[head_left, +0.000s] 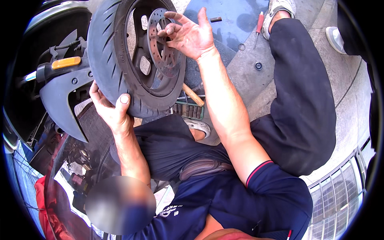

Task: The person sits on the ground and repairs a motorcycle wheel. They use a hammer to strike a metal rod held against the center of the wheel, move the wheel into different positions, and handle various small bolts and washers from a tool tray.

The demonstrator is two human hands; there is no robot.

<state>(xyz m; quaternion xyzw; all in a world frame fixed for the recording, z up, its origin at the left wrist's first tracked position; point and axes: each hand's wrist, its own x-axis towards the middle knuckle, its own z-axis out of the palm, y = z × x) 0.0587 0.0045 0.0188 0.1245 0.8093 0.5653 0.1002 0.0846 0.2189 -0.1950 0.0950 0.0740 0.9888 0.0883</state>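
Note:
A scooter or motorcycle wheel (105,52) with a grooved black tyre stands tilted in front of me, left of the middle. My left hand (112,110) grips the tyre's lower edge, its thumb pressed on the sidewall. A perforated brake disc (170,67) faces right on the wheel's side. Over the disc's centre is my right hand (191,37), palm turned up and smudged with dirt. Its thumb points away from the bent fingers, which reach toward the hub. I see nothing held in it, though the hub and some fingertips are partly hidden.
A red-handled screwdriver (260,23), a thin ring (241,47), a bearing-like round part (258,66) and a dark cylinder (216,19) lie on the floor. Below the wheel are a green socket case (197,114) and a wooden handle (193,95). A grey fender (64,100) stands left; another person's shoe (335,39) is right.

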